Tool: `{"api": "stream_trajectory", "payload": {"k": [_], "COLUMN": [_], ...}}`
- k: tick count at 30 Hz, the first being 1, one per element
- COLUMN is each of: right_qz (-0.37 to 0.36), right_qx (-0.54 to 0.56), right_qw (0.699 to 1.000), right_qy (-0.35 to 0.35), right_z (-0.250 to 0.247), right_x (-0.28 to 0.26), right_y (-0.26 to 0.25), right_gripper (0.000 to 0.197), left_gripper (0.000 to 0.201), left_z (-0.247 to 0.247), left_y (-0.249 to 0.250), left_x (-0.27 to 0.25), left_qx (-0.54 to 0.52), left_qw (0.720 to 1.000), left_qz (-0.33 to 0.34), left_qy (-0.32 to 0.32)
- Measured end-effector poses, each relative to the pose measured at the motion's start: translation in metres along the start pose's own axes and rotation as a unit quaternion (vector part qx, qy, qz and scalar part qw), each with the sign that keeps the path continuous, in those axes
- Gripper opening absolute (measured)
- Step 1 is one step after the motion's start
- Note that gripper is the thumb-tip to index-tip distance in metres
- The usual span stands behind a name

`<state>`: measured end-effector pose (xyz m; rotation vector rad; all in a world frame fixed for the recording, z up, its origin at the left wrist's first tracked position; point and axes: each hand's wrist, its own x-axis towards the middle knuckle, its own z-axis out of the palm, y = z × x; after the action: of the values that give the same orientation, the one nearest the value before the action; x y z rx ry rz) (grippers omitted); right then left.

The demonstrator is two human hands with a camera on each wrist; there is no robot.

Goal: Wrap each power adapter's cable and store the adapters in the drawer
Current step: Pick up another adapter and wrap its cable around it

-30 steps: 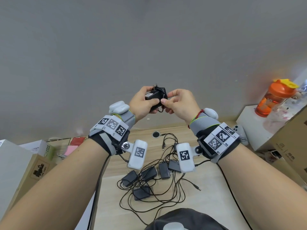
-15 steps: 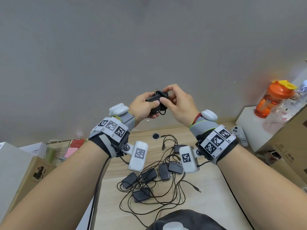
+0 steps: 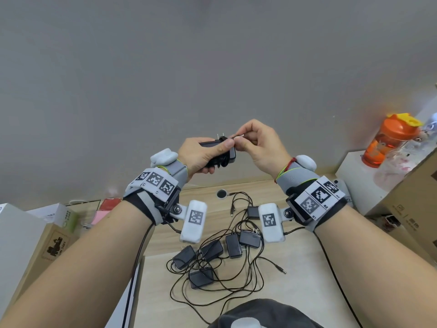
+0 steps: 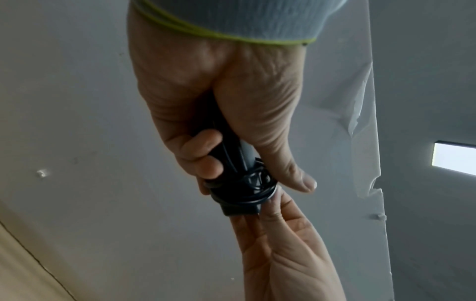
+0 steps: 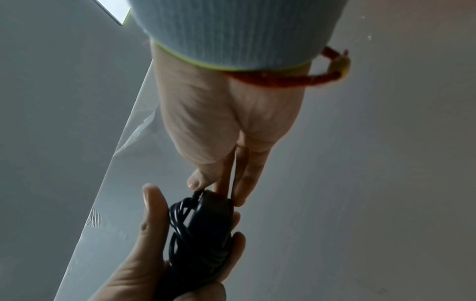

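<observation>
One adapter (image 3: 218,151), cable wound round it, is held up before the wall in the left hand (image 3: 201,155); the right hand (image 3: 259,147) pinches the cable's plug end (image 3: 238,136). Six more adapters (image 3: 233,245) lie tangled on the desk (image 3: 295,280) below. An orange bottle (image 3: 390,140) stands far right.

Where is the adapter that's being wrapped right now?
In the head view it's up in the air at centre, the adapter gripped in the left hand, with the right hand pinching its cable end beside it, above the desk.
</observation>
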<state>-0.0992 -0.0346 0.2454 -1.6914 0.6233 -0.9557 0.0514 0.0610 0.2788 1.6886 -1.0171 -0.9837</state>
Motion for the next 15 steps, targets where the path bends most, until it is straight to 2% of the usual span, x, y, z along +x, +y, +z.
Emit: {"api": "stream_trajectory", "payload": {"k": [4, 7, 12, 15], "right_qz": [0.019, 0.018, 0.047, 0.066], "right_qx": [-0.049, -0.072, 0.004, 0.0], "right_qw": [0.998, 0.995, 0.999, 0.998], "right_qy": [0.04, 0.06, 0.01, -0.005], "right_z": [-0.001, 0.0, 0.0, -0.002], "right_x": [0.0, -0.001, -0.005, -0.01], "right_y": [0.0, 0.001, 0.001, 0.002], "right_gripper": [0.02, 0.014, 0.009, 0.006], "left_gripper": [0.046, 0.037, 0.031, 0.029], "left_z": [0.003, 0.004, 0.006, 0.007], "left_y": [-0.003, -0.003, -0.006, -0.008], "left_x": [-0.002, -0.004, -0.001, -0.002], "left_qx": [0.022, 0.018, 0.052, 0.063], "left_qw": [0.999, 0.999, 0.999, 0.998], "left_qz": [0.004, 0.005, 0.0, 0.006], "left_qy": [-0.023, -0.046, -0.014, -0.03]}}
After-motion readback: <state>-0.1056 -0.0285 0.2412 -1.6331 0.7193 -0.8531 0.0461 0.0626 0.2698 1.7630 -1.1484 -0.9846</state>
